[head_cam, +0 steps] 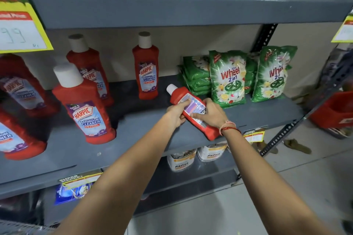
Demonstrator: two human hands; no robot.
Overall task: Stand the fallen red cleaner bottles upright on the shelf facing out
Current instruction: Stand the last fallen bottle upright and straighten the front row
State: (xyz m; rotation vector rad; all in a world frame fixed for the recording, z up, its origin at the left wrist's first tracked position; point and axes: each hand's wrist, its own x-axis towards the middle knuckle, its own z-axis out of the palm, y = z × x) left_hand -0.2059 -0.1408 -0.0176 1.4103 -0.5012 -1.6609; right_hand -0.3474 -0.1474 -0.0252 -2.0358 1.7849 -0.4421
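Grey metal shop shelving fills the view, and the middle shelf point(133, 139) carries the stock concerned. Both hands hold one red cleaner bottle point(193, 110) at the near right part of that shelf, tilted with its white cap pointing far-left and its base over the front edge. Its small-print back label faces up; that text is too small to read. The left hand point(176, 113) wraps the bottle's left side, thumb on the label. The right hand point(211, 113) closes over the right side, a red thread bracelet at its wrist. To the left, several red bottles stand upright with front labels facing out, reading "HARPIC", "BATHROOM CLEANER" and "10X"; one such upright bottle point(146, 68) stands far centre. Green detergent packs point(227, 78) at far right read "Active Wheel 2in1". White tubs point(181, 160) on the shelf below read "fitfixx" or similar. A yellow price card point(19, 30) at upper left shows a handwritten "99".
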